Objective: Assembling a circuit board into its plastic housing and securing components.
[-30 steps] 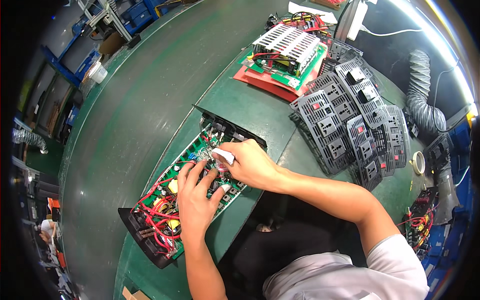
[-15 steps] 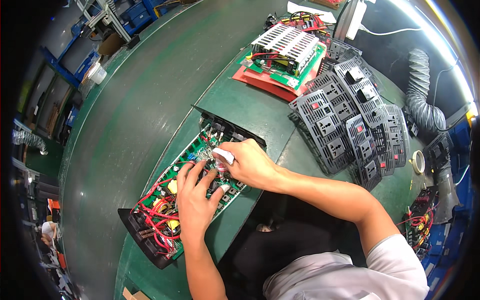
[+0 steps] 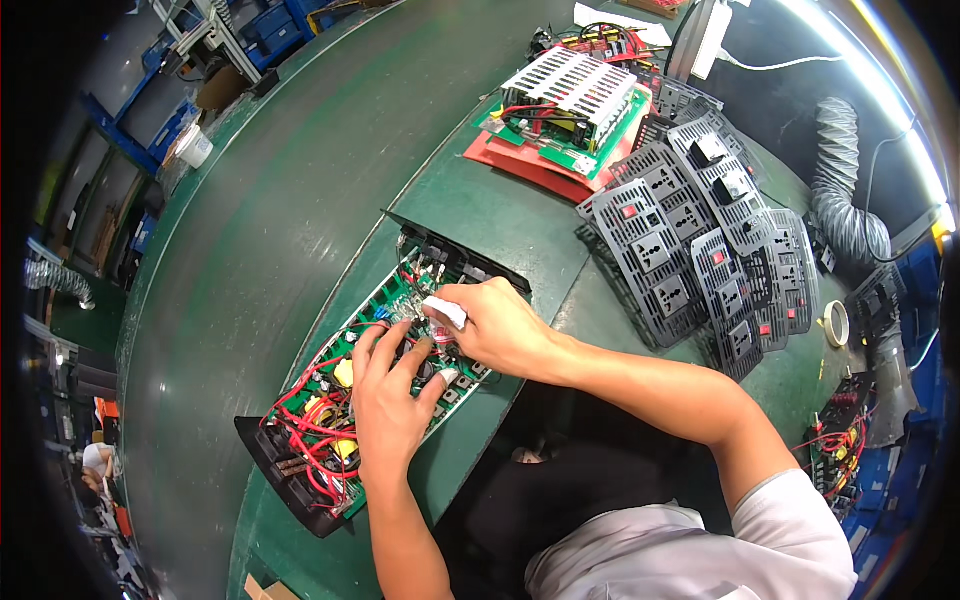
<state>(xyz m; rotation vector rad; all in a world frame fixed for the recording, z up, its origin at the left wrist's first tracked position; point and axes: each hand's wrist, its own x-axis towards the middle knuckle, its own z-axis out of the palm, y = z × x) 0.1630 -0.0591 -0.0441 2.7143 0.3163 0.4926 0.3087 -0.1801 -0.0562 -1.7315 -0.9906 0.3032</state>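
Observation:
An opened electronic unit lies aslant on the green workbench, with a green circuit board (image 3: 369, 312), red wires (image 3: 292, 432), yellow-wrapped parts and a black panel at each end. Over its middle, my left hand (image 3: 392, 400) is spread, fingertips down among the components and white wrapping on the thumb tip. My right hand (image 3: 506, 328) is closed just beside it, fingers bent down to the board near the far black panel (image 3: 480, 268). A white piece (image 3: 446, 312) shows at its fingers; wrapping or a held thing, I cannot tell. Whatever those fingers grip is hidden.
Grey socket panels (image 3: 650, 250) with red switches are piled to the right. Behind them, a white slotted metal cover (image 3: 570, 85) sits on a green board over a red sheet (image 3: 530, 172). A tape roll (image 3: 837, 324) and a silver duct (image 3: 845, 190) are farther right.
Almost nothing differs. Both hands keep their places on the unit, with only a very slight shift of the right fingers.

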